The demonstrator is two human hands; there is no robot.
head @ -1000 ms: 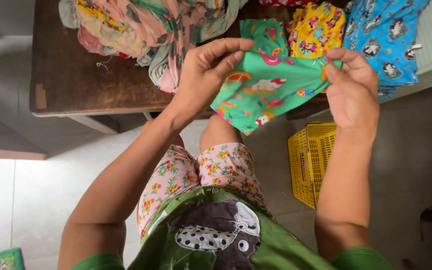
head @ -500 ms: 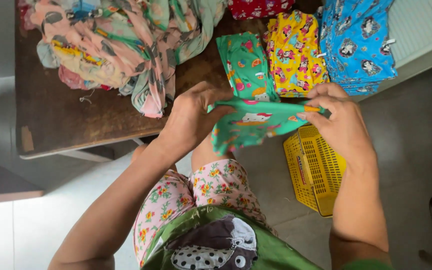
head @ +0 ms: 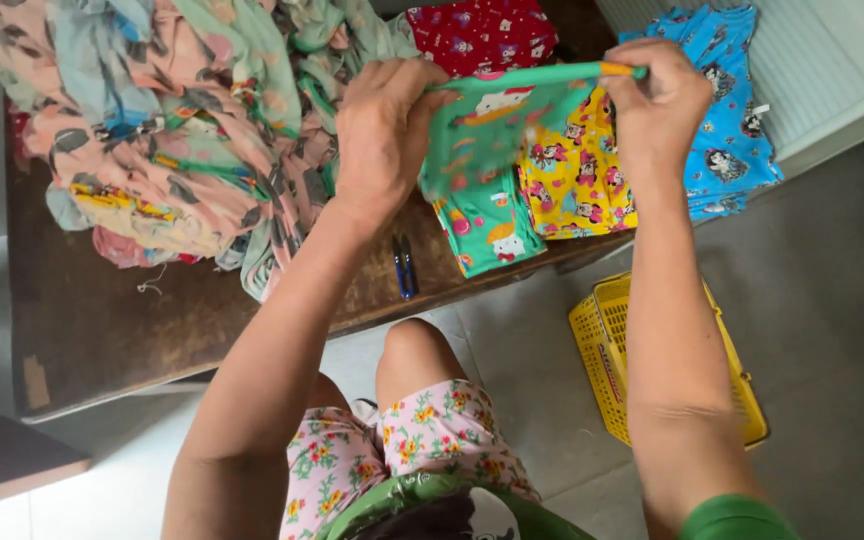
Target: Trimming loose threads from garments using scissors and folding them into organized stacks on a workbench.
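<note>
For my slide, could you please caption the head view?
Both hands, left hand and right hand, stretch a green printed garment above a wooden table.

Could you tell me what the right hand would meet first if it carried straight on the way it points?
Probably the blue printed garment just beyond the right hand; depth is unclear.

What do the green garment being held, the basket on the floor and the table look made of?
The green garment, pinched between the left hand and right hand, looks like thin printed cotton-type cloth: it droops and creases softly. The yellow basket looks like moulded plastic, with a regular lattice and slight sheen. The table looks like dark, worn wood with a matt, scuffed top.
</note>
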